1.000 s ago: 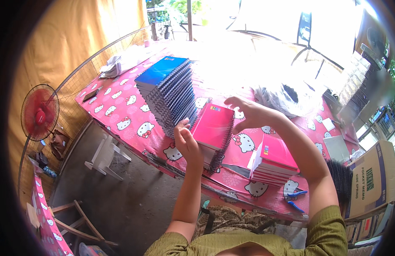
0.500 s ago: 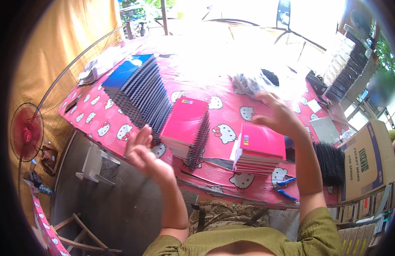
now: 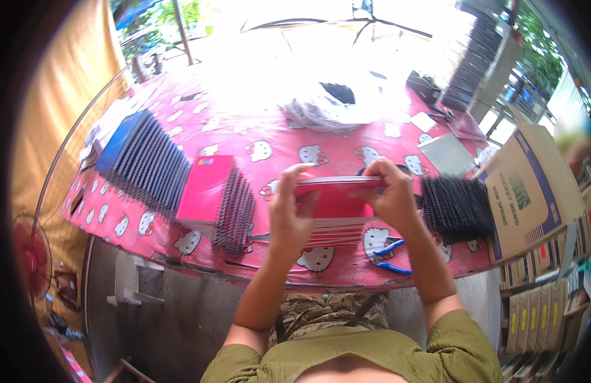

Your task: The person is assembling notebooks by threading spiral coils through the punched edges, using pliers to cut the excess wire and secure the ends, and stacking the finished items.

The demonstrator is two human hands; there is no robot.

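Between my two hands is a pink-red notebook [image 3: 334, 186], its edge toward me and no coil visible on it. My left hand [image 3: 292, 214] grips its left end, thumb on the near face. At the right end, my right hand [image 3: 392, 195] pinches it between thumb and fingers. Just beneath lies a stack of similar notebooks [image 3: 337, 235] without visible coils, partly hidden by the one I hold. Left of my hands stands a stack of coil-bound red notebooks [image 3: 208, 191]. Blue-handled pliers [image 3: 390, 246] lie open near the table's front edge, below my right hand.
A tall stack of blue coil-bound notebooks [image 3: 133, 150] leans at the left. Black spiral coils [image 3: 456, 207] are heaped beside a cardboard box [image 3: 531, 191] at right. Farther back, a plastic bag [image 3: 321, 115] sits on the pink patterned tablecloth [image 3: 270, 172]. A fan [image 3: 32, 252] stands at far left.
Both empty, raised hands have come together over the uncoiled stack and taken hold of a red notebook there. The view has turned to the right.
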